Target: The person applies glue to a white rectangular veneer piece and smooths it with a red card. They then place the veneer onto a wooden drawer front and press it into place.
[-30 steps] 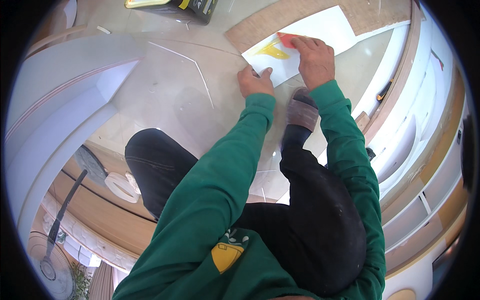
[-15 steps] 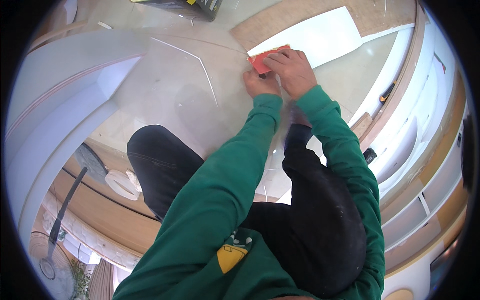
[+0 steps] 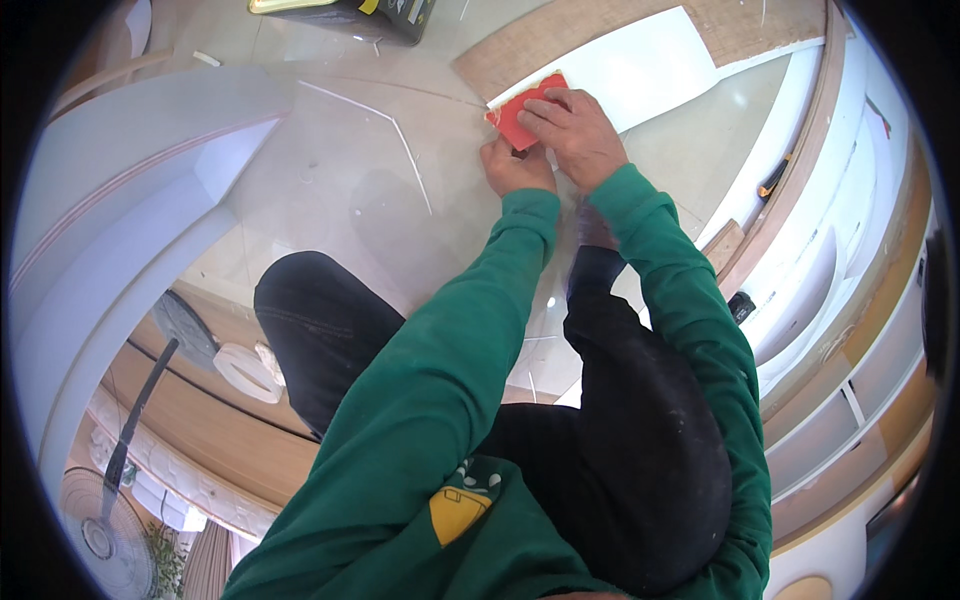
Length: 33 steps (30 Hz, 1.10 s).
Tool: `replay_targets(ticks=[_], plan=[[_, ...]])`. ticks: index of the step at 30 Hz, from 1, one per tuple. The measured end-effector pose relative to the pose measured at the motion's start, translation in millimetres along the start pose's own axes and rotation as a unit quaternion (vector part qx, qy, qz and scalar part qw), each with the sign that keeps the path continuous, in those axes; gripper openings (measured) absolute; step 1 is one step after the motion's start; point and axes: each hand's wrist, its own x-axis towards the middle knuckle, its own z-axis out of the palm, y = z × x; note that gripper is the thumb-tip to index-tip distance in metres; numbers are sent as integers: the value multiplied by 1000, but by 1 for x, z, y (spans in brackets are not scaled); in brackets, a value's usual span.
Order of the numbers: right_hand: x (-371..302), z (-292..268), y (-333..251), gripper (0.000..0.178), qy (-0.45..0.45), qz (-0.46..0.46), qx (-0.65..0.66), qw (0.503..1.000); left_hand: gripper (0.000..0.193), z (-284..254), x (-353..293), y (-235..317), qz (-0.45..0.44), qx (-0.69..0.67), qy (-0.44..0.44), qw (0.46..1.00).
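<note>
Both my hands are together at the near left corner of a white sheet (image 3: 625, 78), around a flat red piece (image 3: 511, 121) with a ragged, yellowish crust along its far edge; it looks like a glue spreader. My right hand (image 3: 585, 140) is closed on the red piece from above, its fingers bent over the face. Just below, my left hand (image 3: 520, 172) grips the near edge, some of its fingers hidden. The white sheet lies on a brown board (image 3: 570, 38).
A dark can (image 3: 395, 22) with a yellow rim stands at the far edge. Thin white strips (image 3: 412, 160) lie on the floor. A white cabinet panel (image 3: 130, 190) rises at left; long white panels and a wooden strip (image 3: 790, 190) run along the right.
The red piece has tipped up, so more of its face shows. Both hands have shifted slightly left with it.
</note>
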Motion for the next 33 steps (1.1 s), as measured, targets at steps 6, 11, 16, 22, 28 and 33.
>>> replay_targets(ticks=[6, 11, 16, 22, 28, 33], plan=[[3, 6, 3, 42, -7, 14, -5, 1000, 30, 3, 1, -1, -45, -18, 5, 999], [0, -5, 6, 38, 12, 27, 23, 999, 39, 2, 4, -5, -41, 7, 0, 999], [-2, -20, 24, 34, 58, 126, -46, 989, 46, -1, 5, 4, -92, -41, 16, 995], [-10, -5, 2, 34, -14, 141, -36, 989, 40, -20, 17, 19, -136, -11, -95, 986], [-12, -6, -8, 36, -60, 108, -38, 992, 26, -65, 70, -30, -173, -91, -237, 952], [-21, -10, -12, 33, -74, 80, 11, 994, 28, -62, 87, 11, -154, -4, -290, 945]])
